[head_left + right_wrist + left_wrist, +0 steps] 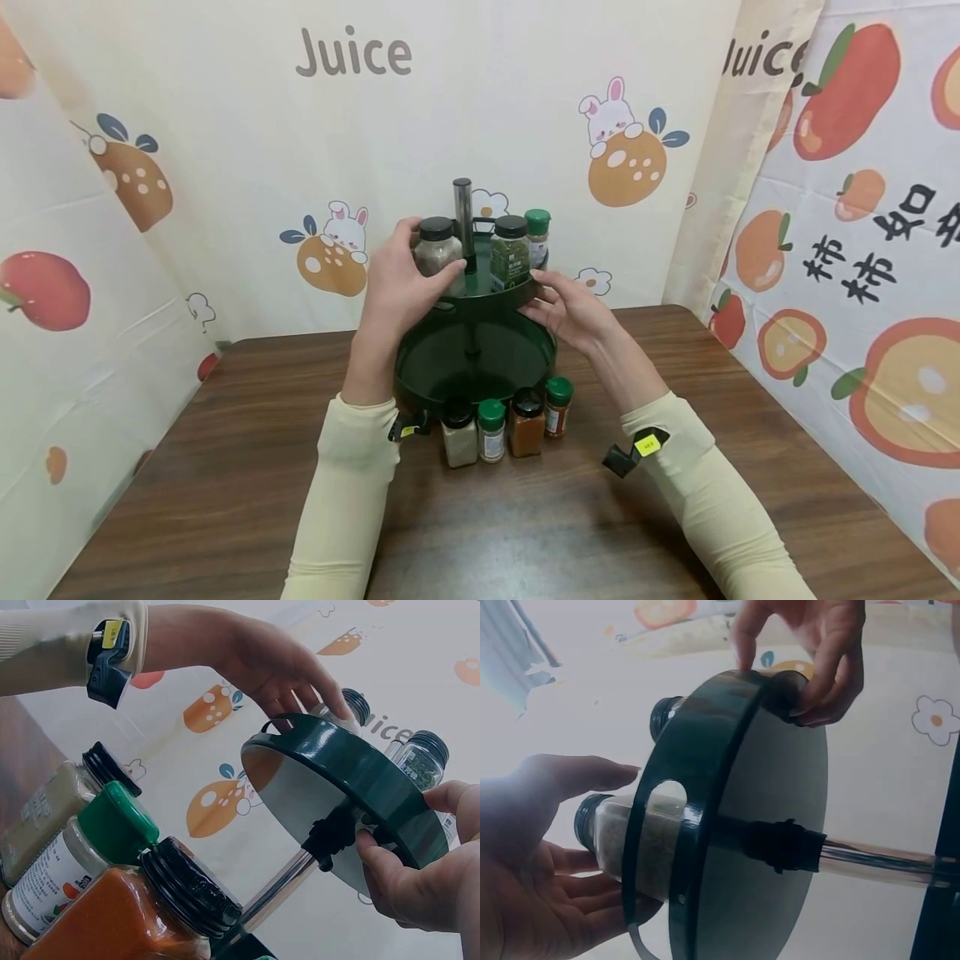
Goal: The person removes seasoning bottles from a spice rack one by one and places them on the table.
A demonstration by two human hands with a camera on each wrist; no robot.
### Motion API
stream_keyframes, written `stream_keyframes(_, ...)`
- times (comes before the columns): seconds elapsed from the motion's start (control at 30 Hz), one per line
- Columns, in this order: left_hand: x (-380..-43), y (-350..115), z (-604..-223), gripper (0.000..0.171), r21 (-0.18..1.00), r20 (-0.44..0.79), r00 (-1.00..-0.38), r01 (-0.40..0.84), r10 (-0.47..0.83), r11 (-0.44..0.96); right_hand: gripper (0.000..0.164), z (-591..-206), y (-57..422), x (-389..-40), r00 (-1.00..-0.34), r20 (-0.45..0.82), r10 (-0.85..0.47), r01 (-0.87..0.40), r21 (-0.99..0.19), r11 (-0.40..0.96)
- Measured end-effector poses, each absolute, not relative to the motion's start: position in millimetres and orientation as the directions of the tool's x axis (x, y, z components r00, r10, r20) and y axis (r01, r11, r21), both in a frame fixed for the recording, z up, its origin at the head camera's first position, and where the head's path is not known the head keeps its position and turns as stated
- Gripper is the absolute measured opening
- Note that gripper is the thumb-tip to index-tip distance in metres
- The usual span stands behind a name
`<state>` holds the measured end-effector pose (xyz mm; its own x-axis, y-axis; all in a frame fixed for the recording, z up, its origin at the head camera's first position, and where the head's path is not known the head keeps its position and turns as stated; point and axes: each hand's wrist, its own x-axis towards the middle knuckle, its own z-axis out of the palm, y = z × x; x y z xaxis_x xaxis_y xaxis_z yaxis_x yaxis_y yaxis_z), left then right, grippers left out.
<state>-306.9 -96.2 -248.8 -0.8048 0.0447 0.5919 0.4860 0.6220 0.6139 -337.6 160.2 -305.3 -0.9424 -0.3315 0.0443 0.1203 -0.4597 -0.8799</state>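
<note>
A two-tier dark green round rack stands on the table, with a metal post rising through its upper tray. My left hand curls round a black-lidded spice jar of greyish contents on the upper tray's left side; fingers reach behind it. My right hand grips the upper tray's right rim, with fingertips beneath the tray in the right wrist view. Close to those fingers stand a black-lidded jar of green herbs and a green-capped jar.
Before the lower tray stand a black-lidded beige spice jar, a green-capped white-labelled jar, a black-lidded orange spice jar and a green-capped red spice jar. A printed cloth hangs behind the wooden table.
</note>
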Motion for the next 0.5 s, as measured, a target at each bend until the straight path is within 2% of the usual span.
stream_keyframes(0.23, -309.5, -94.8, -252.3, 0.074, 0.611, 0.559, -0.828, 0.438, 0.033, 0.659, 0.067, -306.5, 160.5, -336.8, -0.943, 0.051, -0.330, 0.114, -0.881, -0.460)
stream_keyframes(0.5, -311.9, -92.8, -253.5, 0.069, 0.615, 0.569, -0.822, 0.434, 0.010, 0.659, 0.062, -305.6, 160.3, -337.2, -0.942, 0.055, -0.331, 0.112, -0.878, -0.465)
